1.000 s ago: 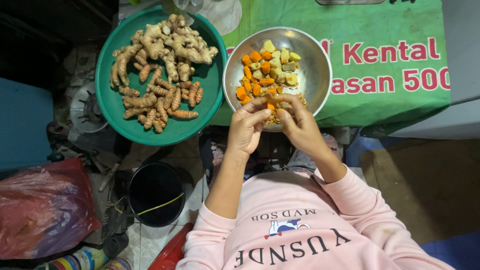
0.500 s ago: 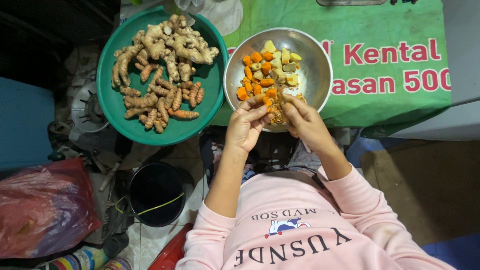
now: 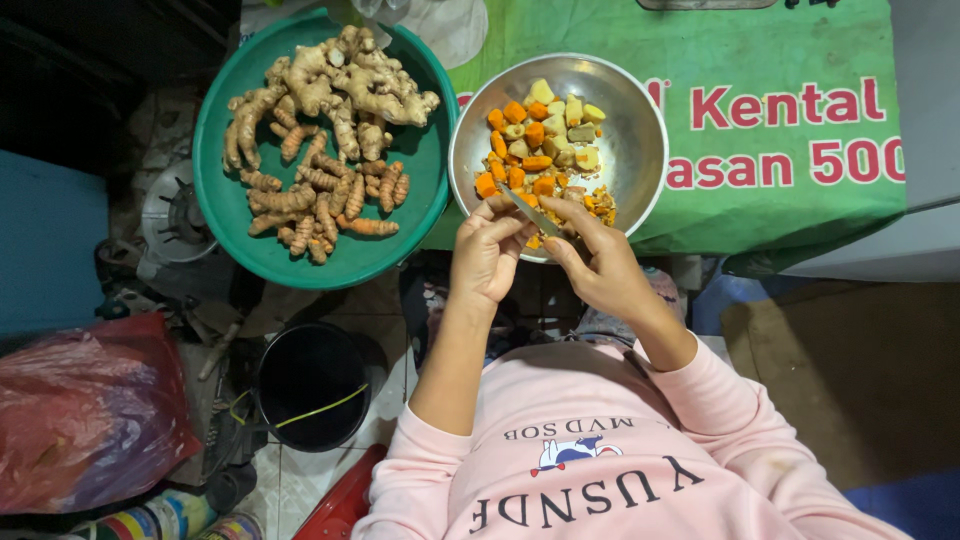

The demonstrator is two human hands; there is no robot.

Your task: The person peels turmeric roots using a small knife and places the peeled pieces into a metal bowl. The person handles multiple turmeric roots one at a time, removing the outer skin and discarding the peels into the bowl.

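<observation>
Just below the steel bowl (image 3: 640, 150), the left hand (image 3: 487, 262) pinches a small root piece (image 3: 533, 240) against the knife blade (image 3: 532, 212) that the right hand (image 3: 600, 268) grasps, so a slip on this tiny, likely slick piece could nick the close-set fingertips or drop it short of the bowl.

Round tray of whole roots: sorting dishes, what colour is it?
Green tray, clearest in the head view.
</observation>
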